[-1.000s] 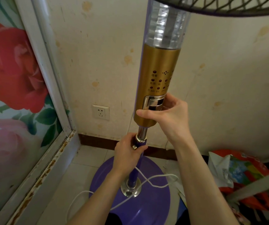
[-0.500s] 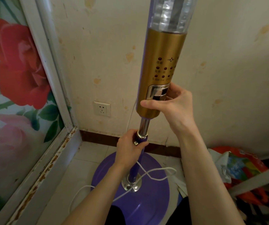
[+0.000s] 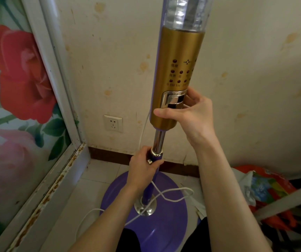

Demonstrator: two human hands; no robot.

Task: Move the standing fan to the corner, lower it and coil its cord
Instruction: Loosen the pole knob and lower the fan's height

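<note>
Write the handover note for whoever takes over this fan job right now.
Left hand: gripped around the purple pole collar.
Right hand: gripped on the gold control column.
Fan: upright in the corner, base on the tile by the socket.
Done: move to the corner.
Left: lowering not finished, chrome tube shows above the collar. White cord lies loose across the base, uncoiled.

The fan's control column (image 3: 179,77) is gold with dark red dots, under a clear ribbed section (image 3: 186,13). Its inner tube (image 3: 158,140) is shiny chrome, the lower pole (image 3: 150,186) and round base (image 3: 164,226) purple. The cord (image 3: 173,196) is white. The wall (image 3: 255,70) is cream with yellowish stains; the panel (image 3: 19,84) shows red and pink roses with green leaves. The socket (image 3: 113,123) is white, the skirting (image 3: 109,157) dark brown.
</note>
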